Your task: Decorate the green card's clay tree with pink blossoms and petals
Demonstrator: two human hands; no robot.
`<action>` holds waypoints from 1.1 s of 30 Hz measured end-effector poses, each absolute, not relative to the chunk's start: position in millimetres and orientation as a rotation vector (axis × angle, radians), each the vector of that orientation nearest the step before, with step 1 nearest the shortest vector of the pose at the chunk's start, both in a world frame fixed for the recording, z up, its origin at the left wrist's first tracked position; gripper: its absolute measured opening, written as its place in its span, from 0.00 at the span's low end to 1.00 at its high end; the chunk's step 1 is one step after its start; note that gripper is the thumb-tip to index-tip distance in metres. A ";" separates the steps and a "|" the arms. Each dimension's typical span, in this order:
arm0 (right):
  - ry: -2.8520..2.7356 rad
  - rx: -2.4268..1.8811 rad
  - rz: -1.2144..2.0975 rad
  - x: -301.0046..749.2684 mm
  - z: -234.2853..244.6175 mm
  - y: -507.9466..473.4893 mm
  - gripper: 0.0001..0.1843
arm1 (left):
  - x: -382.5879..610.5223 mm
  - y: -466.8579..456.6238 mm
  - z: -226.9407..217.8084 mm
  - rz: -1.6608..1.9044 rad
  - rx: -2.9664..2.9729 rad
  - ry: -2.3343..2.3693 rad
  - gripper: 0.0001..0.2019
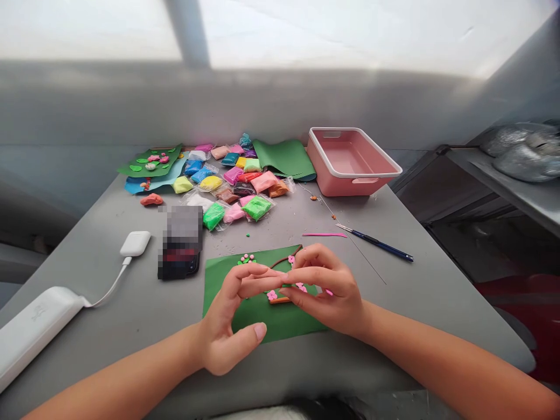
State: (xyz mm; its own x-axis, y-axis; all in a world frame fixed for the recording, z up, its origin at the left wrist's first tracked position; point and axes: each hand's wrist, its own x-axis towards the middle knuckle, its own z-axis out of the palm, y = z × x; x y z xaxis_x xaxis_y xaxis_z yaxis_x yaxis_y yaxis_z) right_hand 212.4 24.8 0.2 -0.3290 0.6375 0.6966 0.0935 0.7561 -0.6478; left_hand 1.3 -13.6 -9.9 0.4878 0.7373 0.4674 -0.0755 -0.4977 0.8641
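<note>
I am watching both hands working over a green sheet point(262, 324) that is lying flat near the bench's point(415, 291) near edge, about midway along it. The left hand point(231, 318) is hovering over the sheet's left half, its thumb standing well apart from the fingers, so the grasp is released; its fingers are stretching rightward and touching the fingertips of the right hand point(330, 291). The right hand is curling its fingers over the sheet's right half. A speck of pink is showing under them, but I cannot tell whether it is pinching anything. Just below the meeting fingertips, small pink flowers point(272, 295) are sitting on the sheet, with a brown stem point(284, 261) curving toward its far edge.

Toward the far edge of the bench, clay packets point(236, 186) in many colours are lying in a loose heap, with a pink tray point(350, 160) standing to their right. A blue-handled tool point(385, 245) and a pink strip point(324, 235) are lying just beyond the right hand. At the left, a phone point(180, 242) is lying beside a white case point(135, 243) on a cable.
</note>
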 end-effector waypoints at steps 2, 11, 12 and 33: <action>-1.839 -0.556 0.679 212.1 0.0 25.3 0.15 | 1.2 -14.0 -9.4 1.132 1.884 0.572 0.34; -1.884 -0.497 0.939 213.8 -0.5 22.7 0.09 | 2.5 -9.4 -12.4 1.270 2.114 0.459 0.42; -1.886 -0.500 0.947 213.8 -0.9 22.2 0.09 | 2.3 -9.3 -12.4 1.272 2.101 0.449 0.41; -1.872 -0.701 0.887 212.2 1.2 22.2 0.06 | 1.7 -14.4 -10.6 1.052 1.843 0.517 0.30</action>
State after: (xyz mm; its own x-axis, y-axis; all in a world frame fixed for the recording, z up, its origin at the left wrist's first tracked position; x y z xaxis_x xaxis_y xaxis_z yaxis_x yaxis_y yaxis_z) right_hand 212.2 22.2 1.2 -0.4162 0.7637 0.4936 0.1018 0.5785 -0.8093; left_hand 1.7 -14.4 -10.6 0.5463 0.7087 0.4465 -0.0788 -0.4872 0.8697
